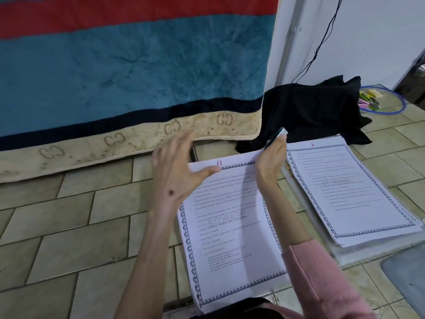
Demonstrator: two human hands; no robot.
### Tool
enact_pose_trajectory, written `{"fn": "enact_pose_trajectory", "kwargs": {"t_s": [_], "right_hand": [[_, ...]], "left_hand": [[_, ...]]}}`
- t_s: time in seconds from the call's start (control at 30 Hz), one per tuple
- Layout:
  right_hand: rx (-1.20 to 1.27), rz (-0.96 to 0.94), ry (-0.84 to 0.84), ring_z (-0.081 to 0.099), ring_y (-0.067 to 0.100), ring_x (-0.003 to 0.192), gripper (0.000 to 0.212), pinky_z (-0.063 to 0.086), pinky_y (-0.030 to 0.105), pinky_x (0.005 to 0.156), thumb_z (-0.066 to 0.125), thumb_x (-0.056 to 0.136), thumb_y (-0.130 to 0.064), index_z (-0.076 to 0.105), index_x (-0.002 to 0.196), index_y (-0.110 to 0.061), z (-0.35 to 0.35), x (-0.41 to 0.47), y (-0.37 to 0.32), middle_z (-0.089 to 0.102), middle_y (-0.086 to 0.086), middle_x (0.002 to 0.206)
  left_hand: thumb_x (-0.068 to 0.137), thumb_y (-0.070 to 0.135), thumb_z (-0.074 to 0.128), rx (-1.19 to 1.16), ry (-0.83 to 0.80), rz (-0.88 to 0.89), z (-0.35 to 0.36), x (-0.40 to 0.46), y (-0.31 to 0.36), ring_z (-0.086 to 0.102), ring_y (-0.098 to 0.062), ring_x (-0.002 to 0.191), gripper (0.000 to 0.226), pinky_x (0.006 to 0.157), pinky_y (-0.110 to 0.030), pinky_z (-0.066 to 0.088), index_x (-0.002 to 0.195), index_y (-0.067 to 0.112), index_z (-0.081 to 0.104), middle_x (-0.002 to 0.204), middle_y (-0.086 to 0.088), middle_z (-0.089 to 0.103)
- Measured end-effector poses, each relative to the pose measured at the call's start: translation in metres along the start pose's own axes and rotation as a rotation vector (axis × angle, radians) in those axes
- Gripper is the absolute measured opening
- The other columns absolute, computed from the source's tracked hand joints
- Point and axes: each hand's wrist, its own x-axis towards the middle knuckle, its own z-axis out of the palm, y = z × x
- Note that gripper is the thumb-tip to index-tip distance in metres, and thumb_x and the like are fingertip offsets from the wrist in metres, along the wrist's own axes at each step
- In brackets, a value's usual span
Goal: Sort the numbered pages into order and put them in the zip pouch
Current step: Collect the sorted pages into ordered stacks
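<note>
A printed page marked 11 (230, 231) with a blue border and the word STORAGE lies bowed over my lap, above the tiled floor. My right hand (271, 160) pinches its top right edge and also holds a dark pen with a silver end (277, 137). My left hand (178, 168) hovers at the top left corner, fingers spread, thumb touching the sheet. To the right, a stack of pages (351, 194) topped by the sheet marked 6 rests on a clear zip pouch (345, 254) lying flat on the floor.
A blanket (128, 72) in red, teal and navy with a beige hem hangs down at the back. Black cloth (310, 109) is piled beside it, with a blue cord and coloured clips (372, 100) behind. A grey mat (407, 277) shows at the right edge.
</note>
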Motion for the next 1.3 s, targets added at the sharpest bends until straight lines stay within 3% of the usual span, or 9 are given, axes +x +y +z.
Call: {"fn": "enact_pose_trajectory", "kwargs": {"t_s": [0.13, 0.23, 0.33, 0.47, 0.57, 0.8, 0.93, 1.1, 1.3], "right_hand": [[0.025, 0.125, -0.022, 0.045, 0.012, 0.097, 0.046, 0.032, 0.020, 0.089, 0.019, 0.102, -0.032, 0.051, 0.120, -0.005, 0.003, 0.016, -0.007, 0.048, -0.006, 0.099], [-0.042, 0.187, -0.174, 0.052, 0.020, 0.106, 0.050, 0.037, 0.027, 0.094, 0.018, 0.102, -0.037, 0.050, 0.120, -0.002, 0.008, 0.018, 0.001, 0.056, 0.002, 0.109], [-0.232, -0.038, -0.245, 0.054, 0.018, 0.086, 0.039, 0.045, 0.026, 0.082, 0.023, 0.102, -0.039, 0.046, 0.113, -0.009, 0.001, 0.016, 0.017, 0.054, 0.005, 0.092], [-1.104, -0.205, -0.323, 0.036, 0.031, 0.123, 0.040, 0.027, 0.047, 0.098, 0.031, 0.099, -0.041, 0.049, 0.129, -0.021, -0.015, 0.020, 0.056, 0.048, 0.014, 0.127], [-1.347, -0.237, -0.412, 0.036, 0.032, 0.119, 0.039, 0.027, 0.045, 0.095, 0.033, 0.099, -0.040, 0.049, 0.130, -0.023, -0.023, 0.009, 0.087, 0.046, 0.014, 0.124], [-1.166, -0.491, -0.418, 0.036, 0.034, 0.126, 0.042, 0.025, 0.050, 0.100, 0.037, 0.097, -0.034, 0.045, 0.134, -0.017, -0.020, -0.029, 0.092, 0.043, 0.013, 0.138], [-0.970, -0.689, -0.717, 0.045, 0.031, 0.128, 0.046, 0.031, 0.048, 0.105, 0.027, 0.094, -0.036, 0.055, 0.128, -0.019, -0.022, -0.101, 0.088, 0.054, 0.008, 0.133], [-1.124, -0.620, -1.116, 0.006, 0.018, 0.147, 0.079, -0.001, 0.043, 0.116, -0.006, 0.081, -0.067, 0.027, 0.145, -0.034, -0.009, -0.142, 0.103, 0.017, 0.000, 0.158], [-1.195, -0.620, -1.047, 0.011, 0.021, 0.146, 0.067, 0.001, 0.046, 0.116, 0.002, 0.086, -0.054, 0.028, 0.145, -0.034, -0.007, -0.157, 0.112, 0.018, 0.000, 0.157]], "left_hand": [[0.069, 0.036, 0.077, -0.803, -0.188, -0.557, 0.016, -0.033, -0.028, 0.055, -0.016, 0.117, 0.071, 0.096, -0.034, 0.047, 0.132, 0.025, 0.044, 0.124, 0.005, 0.059], [0.082, 0.022, 0.069, -0.837, -0.243, -0.638, 0.043, -0.049, -0.036, 0.065, -0.023, 0.106, 0.022, 0.082, -0.029, 0.053, 0.104, 0.022, 0.065, 0.103, 0.002, 0.069], [0.086, 0.017, 0.064, -0.783, -0.179, -0.719, 0.052, -0.054, -0.052, 0.063, -0.026, 0.106, 0.026, 0.084, -0.029, 0.050, 0.111, 0.010, 0.065, 0.113, -0.009, 0.067], [0.087, 0.015, 0.064, -0.717, -0.206, -0.809, 0.043, -0.059, -0.080, 0.063, -0.028, 0.105, 0.030, 0.082, -0.028, 0.048, 0.115, 0.004, 0.063, 0.115, -0.012, 0.066], [0.083, 0.018, 0.069, -0.717, -0.254, -0.851, 0.037, -0.059, -0.100, 0.063, -0.026, 0.103, 0.034, 0.084, -0.029, 0.049, 0.114, 0.007, 0.064, 0.110, -0.007, 0.065], [0.080, 0.011, 0.072, -0.668, -0.070, -0.859, 0.028, -0.065, -0.124, 0.063, -0.028, 0.103, 0.033, 0.085, -0.032, 0.050, 0.111, 0.005, 0.064, 0.110, -0.011, 0.066], [0.076, 0.015, 0.075, -0.642, 0.069, -0.908, 0.028, -0.067, -0.143, 0.065, -0.029, 0.100, 0.034, 0.086, -0.037, 0.052, 0.107, 0.004, 0.064, 0.108, -0.013, 0.068], [0.077, 0.018, 0.074, -0.366, 0.187, -0.756, 0.029, -0.048, -0.150, 0.058, -0.032, 0.112, 0.050, 0.087, -0.035, 0.047, 0.118, 0.002, 0.050, 0.120, -0.016, 0.061], [0.096, 0.051, 0.026, 0.181, -0.218, -0.399, 0.059, -0.070, -0.130, 0.000, -0.026, 0.146, 0.060, 0.116, -0.050, 0.003, 0.149, 0.025, 0.013, 0.159, -0.006, 0.003]]}}
